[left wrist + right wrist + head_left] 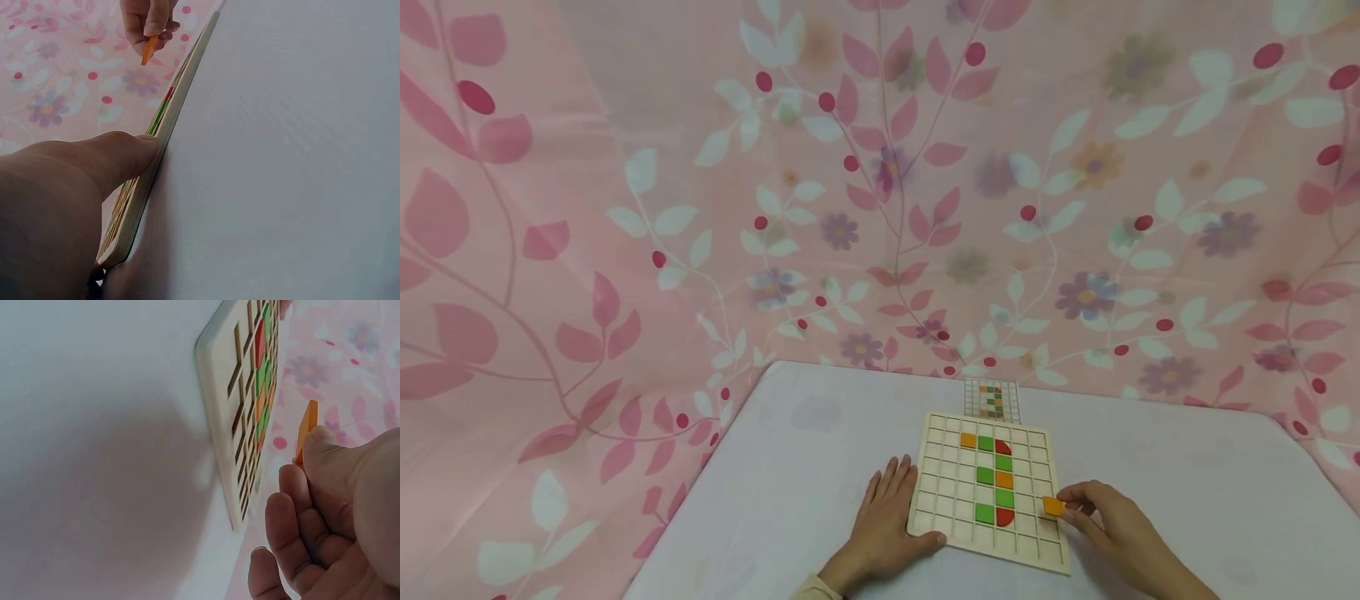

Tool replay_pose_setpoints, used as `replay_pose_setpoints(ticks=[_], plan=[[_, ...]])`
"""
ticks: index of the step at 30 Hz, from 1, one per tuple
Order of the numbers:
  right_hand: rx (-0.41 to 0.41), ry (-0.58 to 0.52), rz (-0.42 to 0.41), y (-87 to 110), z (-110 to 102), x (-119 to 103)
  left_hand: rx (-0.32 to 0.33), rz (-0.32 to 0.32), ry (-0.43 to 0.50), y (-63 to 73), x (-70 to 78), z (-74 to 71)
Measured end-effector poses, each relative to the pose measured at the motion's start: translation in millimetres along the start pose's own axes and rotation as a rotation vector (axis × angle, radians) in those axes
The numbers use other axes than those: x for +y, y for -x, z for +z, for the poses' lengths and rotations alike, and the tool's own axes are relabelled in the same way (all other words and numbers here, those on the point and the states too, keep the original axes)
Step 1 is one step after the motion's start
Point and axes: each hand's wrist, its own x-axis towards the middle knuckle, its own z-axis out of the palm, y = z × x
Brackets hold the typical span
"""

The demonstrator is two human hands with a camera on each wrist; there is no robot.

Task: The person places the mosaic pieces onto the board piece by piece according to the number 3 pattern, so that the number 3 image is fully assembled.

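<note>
A pale wooden grid board (940, 482) lies on the white table, with several green, orange and red tiles set in its squares. Two of the red tiles, one (1004, 517) near the bottom, have a rounded side. My left hand (883, 525) rests at the board's left edge, fingers straight, its thumb (134, 153) touching the near edge. An orange square tile (1054, 507) is pinched between thumb and finger of my right hand (1112, 521). That tile (307, 430) is held above the board's right side, apart from it in the right wrist view.
Behind the board lies a printed pattern card (1011, 404) showing a small grid with coloured squares. The white tablecloth (820, 433) spreads around the board. A pink flowered curtain (880, 208) hangs along the table's back and left edges.
</note>
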Motion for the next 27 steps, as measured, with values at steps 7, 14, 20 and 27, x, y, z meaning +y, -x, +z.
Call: replay_pose_setpoints(ticks=[7, 14, 20, 27], plan=[[-0.015, -0.065, -0.049, -11.4, 14.4, -16.6, 0.003, -0.008, -0.017, -1.1, 0.1, 1.1], [-0.026, -0.107, -0.089, -16.9, 30.8, -25.5, 0.006, 0.003, -0.007, -0.8, 1.5, -1.0], [-0.036, -0.11, -0.062, -19.9, 42.5, -33.6, -0.003, -0.002, -0.007, -0.9, 0.5, -1.0], [-0.049, -0.097, 0.014, -25.4, 54.4, -48.7, -0.007, -0.009, -0.006, 0.4, 2.5, -2.4]])
